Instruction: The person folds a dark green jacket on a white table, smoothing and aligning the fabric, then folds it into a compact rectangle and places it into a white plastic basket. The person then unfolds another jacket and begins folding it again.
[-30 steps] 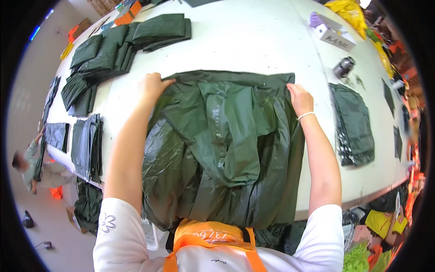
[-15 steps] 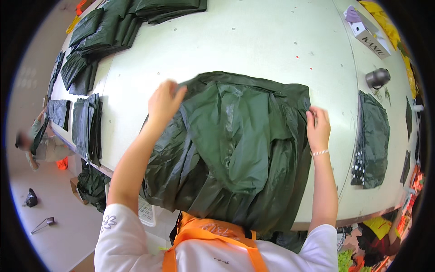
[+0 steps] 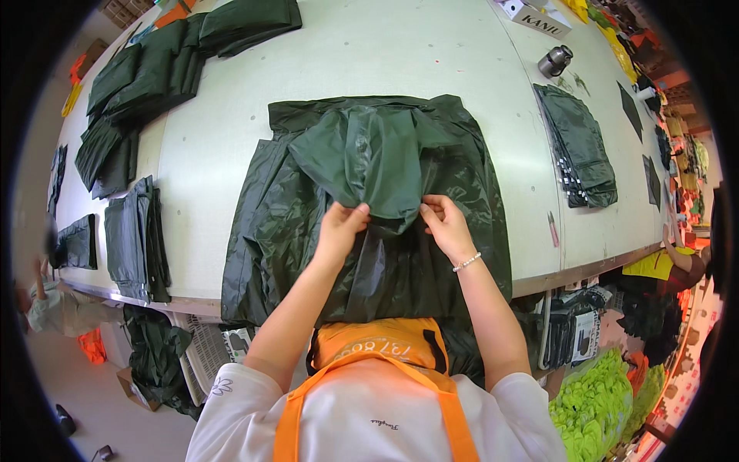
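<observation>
A dark green raincoat [image 3: 262, 239] lies spread on the white table in front of me, its lower part hanging over the near edge. On top of it rests the lighter green hood [image 3: 389, 162], laid toward me. My left hand [image 3: 343, 228] pinches the hood's lower left edge between thumb and fingers. At the lower right edge, my right hand [image 3: 449, 225] has a similar pinch on the hood. Both hands are close together over the coat's middle.
Folded dark green garments [image 3: 158, 73] are heaped at far left, with another stack [image 3: 137, 239] nearer. Right of me are a folded pile [image 3: 579, 146], flask [image 3: 555, 61], white box [image 3: 539, 18] and small slim tool [image 3: 553, 229]. Bright green garments [image 3: 591, 404] lie below the table. Other people are at both sides.
Both hands have moved inward and toward me, from the coat's upper sides to the hood's lower edge, which they now hold. The coat lies flatter and wider, and my view has shifted.
</observation>
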Action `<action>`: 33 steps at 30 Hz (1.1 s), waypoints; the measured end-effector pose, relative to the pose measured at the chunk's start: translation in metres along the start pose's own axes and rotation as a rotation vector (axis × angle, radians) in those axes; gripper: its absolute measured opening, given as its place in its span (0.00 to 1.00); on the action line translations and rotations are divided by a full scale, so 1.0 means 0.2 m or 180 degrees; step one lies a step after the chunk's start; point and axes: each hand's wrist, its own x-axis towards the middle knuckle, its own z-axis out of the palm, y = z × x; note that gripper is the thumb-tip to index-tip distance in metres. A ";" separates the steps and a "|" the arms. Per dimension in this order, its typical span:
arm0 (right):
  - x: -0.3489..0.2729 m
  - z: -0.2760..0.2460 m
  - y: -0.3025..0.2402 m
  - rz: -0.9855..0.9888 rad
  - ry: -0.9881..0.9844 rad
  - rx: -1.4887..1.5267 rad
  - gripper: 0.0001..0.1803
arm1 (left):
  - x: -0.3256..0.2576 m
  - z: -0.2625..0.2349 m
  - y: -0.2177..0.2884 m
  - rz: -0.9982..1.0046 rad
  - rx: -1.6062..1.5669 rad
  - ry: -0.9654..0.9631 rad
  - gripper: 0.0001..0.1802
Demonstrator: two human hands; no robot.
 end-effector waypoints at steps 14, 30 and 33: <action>0.12 0.03 -0.13 0.0796 -0.1069 0.2620 0.08 | -0.22 0.26 0.13 -0.1062 -0.2505 -0.0406 0.16; 0.31 0.07 -0.42 -0.1511 -0.2516 -0.1573 0.10 | -0.19 0.30 0.17 0.0155 0.0400 -0.0130 0.09; 0.59 0.31 -0.32 -0.0554 -0.3983 -0.3843 0.18 | -0.20 0.37 0.49 0.1347 0.0806 -0.0149 0.09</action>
